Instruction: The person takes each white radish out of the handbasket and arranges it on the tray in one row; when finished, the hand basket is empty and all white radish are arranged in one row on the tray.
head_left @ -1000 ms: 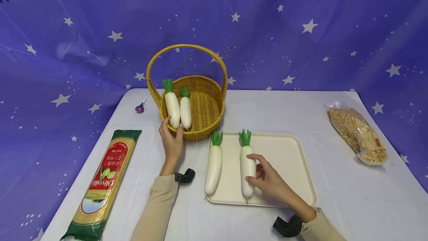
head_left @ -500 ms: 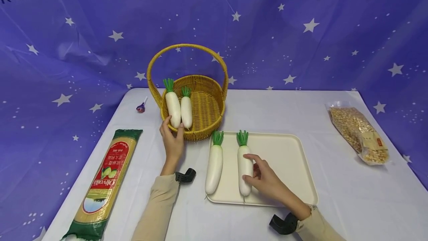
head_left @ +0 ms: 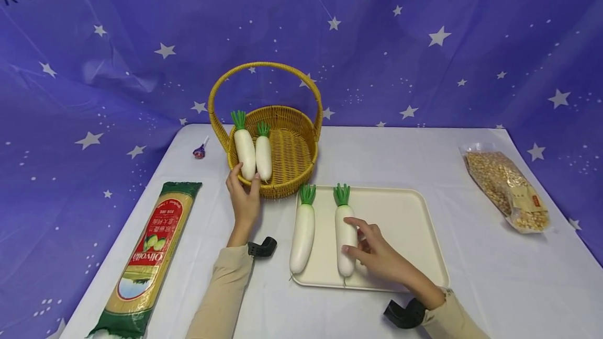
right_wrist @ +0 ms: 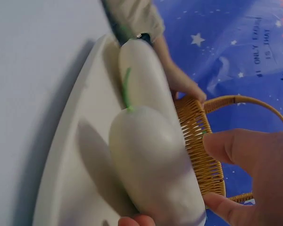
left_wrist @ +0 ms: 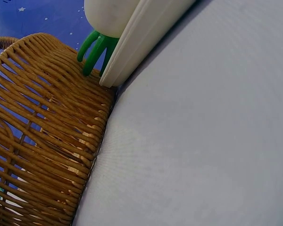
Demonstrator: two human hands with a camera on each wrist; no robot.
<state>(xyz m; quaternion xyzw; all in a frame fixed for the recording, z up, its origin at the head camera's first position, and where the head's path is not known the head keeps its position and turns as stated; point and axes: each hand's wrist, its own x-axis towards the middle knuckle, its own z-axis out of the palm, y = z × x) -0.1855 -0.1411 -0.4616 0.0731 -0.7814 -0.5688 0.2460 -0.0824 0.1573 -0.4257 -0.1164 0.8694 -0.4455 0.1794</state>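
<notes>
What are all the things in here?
Basket: one, brown, back left.
Tray: one, cream, front middle.
Radishes in basket: two, white, green tops, left side.
Other radishes: two, white, green tops, over tray's left half.
Lollipop: one, dark, left of basket.
Noodle packet: one, red, green, yellow, far left.
Corn bag: one, yellow, far right.
Tablecloth: one, white, underneath.
Curtain: one, purple with stars, behind.
Wrist gadgets: two, black, one per wrist.
Sleeves: two, beige, front.
Left hand: one, holding basket's rim.
Right hand: one, gripping the rightmost radish.
</notes>
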